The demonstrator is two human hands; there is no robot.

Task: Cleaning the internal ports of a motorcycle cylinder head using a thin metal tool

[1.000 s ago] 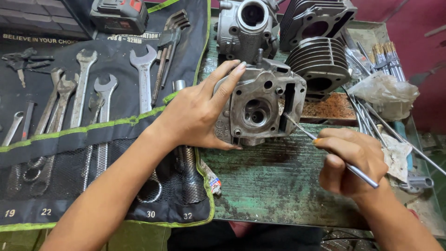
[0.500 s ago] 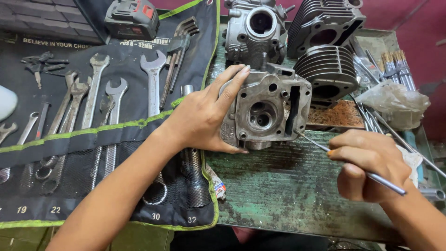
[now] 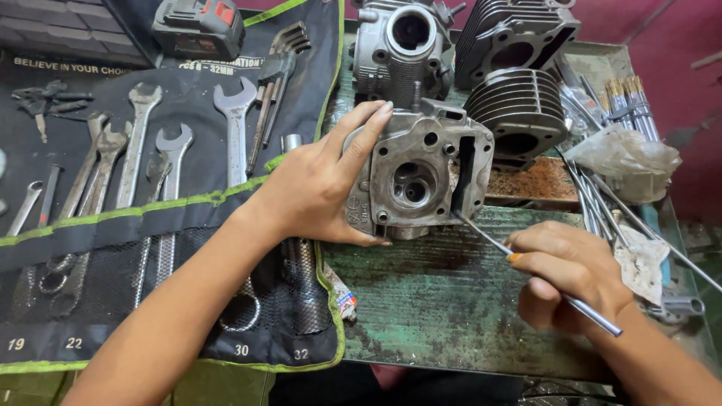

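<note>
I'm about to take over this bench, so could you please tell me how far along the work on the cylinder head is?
Done: the cylinder head is off and stands on the green bench. In hand: the left hand steadies it while the right hand works a thin metal rod at its lower right edge. Left: the finned cylinders lie separate behind.

Your worn green counter (image 3: pixel 451 308).
On it you have the black tool roll (image 3: pixel 150 248), cylinder head (image 3: pixel 414 180) and finned cylinders (image 3: pixel 519 113).

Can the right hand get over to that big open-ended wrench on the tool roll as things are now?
Probably not easily: the right hand holds a thin metal rod, and the left hand and cylinder head lie between it and the wrench.
</note>
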